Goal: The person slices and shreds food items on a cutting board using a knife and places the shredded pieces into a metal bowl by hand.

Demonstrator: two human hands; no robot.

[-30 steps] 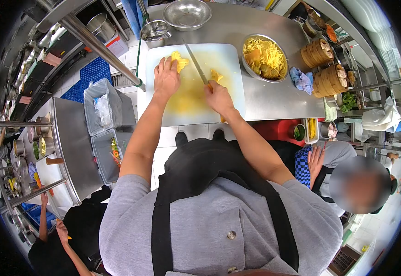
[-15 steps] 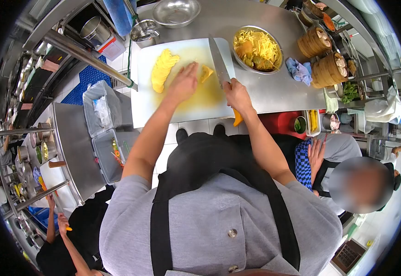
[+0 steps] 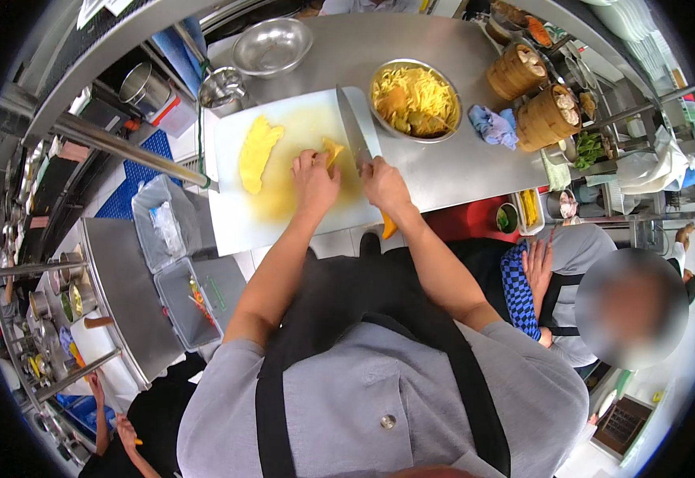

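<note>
Gripping a knife [image 3: 351, 123] by its handle, a kitchen worker's right hand [image 3: 385, 187] was closed, the blade pointing away from the body along the right of a white cutting board [image 3: 236, 227], likely to keep its edge clear of the other hand. The left hand [image 3: 317, 182], fingers bent and partly open, rested at a small yellow piece [image 3: 332, 148] beside the blade; whether it was pinched could not be told. A broader yellow slab [image 3: 260, 155] lay flat at the board's left, perhaps to leave the middle free. Just beyond the board's right, a metal bowl [image 3: 456, 111] of yellow shreds [image 3: 415, 84] stood seemingly within easy reach, a crumpled cloth [image 3: 493, 126] beside it.
</note>
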